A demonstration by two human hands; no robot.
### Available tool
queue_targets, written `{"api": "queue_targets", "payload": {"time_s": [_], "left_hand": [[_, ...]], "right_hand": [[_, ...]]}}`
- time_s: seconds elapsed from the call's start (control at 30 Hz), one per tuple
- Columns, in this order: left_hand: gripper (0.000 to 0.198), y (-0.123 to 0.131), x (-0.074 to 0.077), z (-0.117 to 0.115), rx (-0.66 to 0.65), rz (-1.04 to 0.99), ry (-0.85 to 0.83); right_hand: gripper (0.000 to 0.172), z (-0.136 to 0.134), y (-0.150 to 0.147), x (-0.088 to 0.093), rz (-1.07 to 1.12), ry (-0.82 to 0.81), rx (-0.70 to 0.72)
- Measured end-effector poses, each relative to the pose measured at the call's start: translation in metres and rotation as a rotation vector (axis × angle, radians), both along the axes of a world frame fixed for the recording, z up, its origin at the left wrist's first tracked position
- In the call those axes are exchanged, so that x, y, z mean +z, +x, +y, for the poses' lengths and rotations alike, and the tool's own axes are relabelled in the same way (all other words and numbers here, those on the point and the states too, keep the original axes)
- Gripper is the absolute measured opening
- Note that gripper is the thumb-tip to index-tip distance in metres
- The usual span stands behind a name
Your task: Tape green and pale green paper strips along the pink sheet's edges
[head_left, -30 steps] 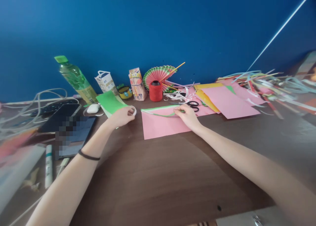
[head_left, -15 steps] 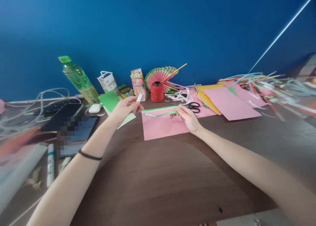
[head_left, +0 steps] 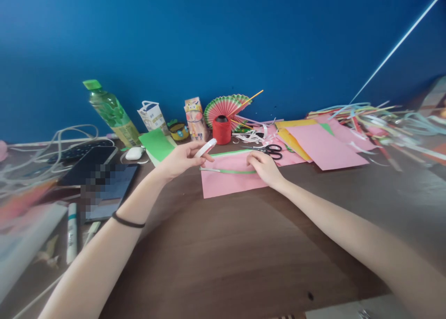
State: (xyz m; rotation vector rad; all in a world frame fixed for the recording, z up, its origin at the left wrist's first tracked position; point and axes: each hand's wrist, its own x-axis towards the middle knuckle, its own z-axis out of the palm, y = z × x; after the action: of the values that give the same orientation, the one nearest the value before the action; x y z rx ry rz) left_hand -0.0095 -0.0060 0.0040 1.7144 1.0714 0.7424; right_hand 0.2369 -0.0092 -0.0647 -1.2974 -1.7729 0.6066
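A pink paper sheet [head_left: 226, 182] lies flat on the brown desk [head_left: 223, 254], with a thin green paper strip [head_left: 230, 171] across its upper part. My right hand [head_left: 263, 166] presses fingertips closed on the right end of that strip. My left hand [head_left: 181, 159] hovers just left of the sheet, fingers closed round a small white tape roll [head_left: 206, 147] held tilted above the sheet's left corner. Another green strip [head_left: 232, 152] lines the sheet's far edge.
Black scissors [head_left: 272, 150], a red thread spool [head_left: 222, 129], a folded paper fan [head_left: 225, 107], two small cartons, a green bottle [head_left: 109, 111], green paper [head_left: 156, 144], a tablet [head_left: 104, 189], cables and a marker [head_left: 71, 233] lie left. Pink and yellow sheets [head_left: 320, 145] and several coloured strips [head_left: 379, 117] lie right.
My left hand carried the tape roll rightward to the sheet's left corner. My right hand pulled the green strip down from the far edge onto the sheet.
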Motion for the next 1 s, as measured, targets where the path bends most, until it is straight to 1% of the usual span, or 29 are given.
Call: {"api": "queue_targets", "payload": {"time_s": [0.1, 0.17, 0.2, 0.27, 0.33, 0.37, 0.47, 0.57, 0.7, 0.8, 0.87, 1.0], "left_hand": [[0.049, -0.001, 0.000, -0.001, -0.049, -0.008, -0.006], [0.043, -0.002, -0.001, -0.001, -0.093, -0.011, 0.002], [0.041, -0.002, -0.002, -0.001, -0.115, -0.010, 0.005], [0.037, -0.002, -0.003, -0.001, -0.170, 0.003, 0.006], [0.034, -0.001, -0.004, -0.002, -0.224, 0.028, -0.001], [0.033, 0.000, -0.004, -0.002, -0.246, 0.040, -0.003], [0.032, 0.003, -0.005, -0.003, -0.281, 0.079, -0.004], [0.034, 0.006, -0.004, -0.005, -0.287, 0.091, -0.018], [0.034, 0.011, -0.003, -0.009, -0.282, 0.154, -0.012], [0.031, 0.015, -0.004, -0.013, -0.253, 0.259, 0.069], [0.027, 0.018, -0.005, -0.014, -0.234, 0.298, 0.108], [0.023, 0.022, -0.008, -0.016, -0.236, 0.279, 0.086]], "right_hand": [[0.015, 0.002, 0.001, -0.004, -0.179, 0.106, -0.176], [0.011, 0.001, 0.001, -0.004, -0.193, 0.196, -0.236], [0.012, -0.001, 0.000, -0.003, -0.164, 0.234, -0.216], [0.016, -0.005, -0.004, 0.001, -0.065, 0.264, -0.087], [0.021, -0.011, -0.009, 0.005, 0.052, 0.211, 0.061], [0.024, -0.013, -0.011, 0.007, 0.106, 0.162, 0.107], [0.033, -0.020, -0.018, 0.011, 0.232, 0.006, 0.177], [0.032, -0.024, -0.021, 0.013, 0.295, -0.061, 0.229], [0.025, -0.025, -0.022, 0.014, 0.338, -0.066, 0.207], [0.019, -0.024, -0.023, 0.015, 0.400, -0.092, 0.166], [0.019, -0.024, -0.024, 0.015, 0.445, -0.115, 0.134], [0.017, -0.023, -0.023, 0.012, 0.548, -0.128, 0.123]]}}
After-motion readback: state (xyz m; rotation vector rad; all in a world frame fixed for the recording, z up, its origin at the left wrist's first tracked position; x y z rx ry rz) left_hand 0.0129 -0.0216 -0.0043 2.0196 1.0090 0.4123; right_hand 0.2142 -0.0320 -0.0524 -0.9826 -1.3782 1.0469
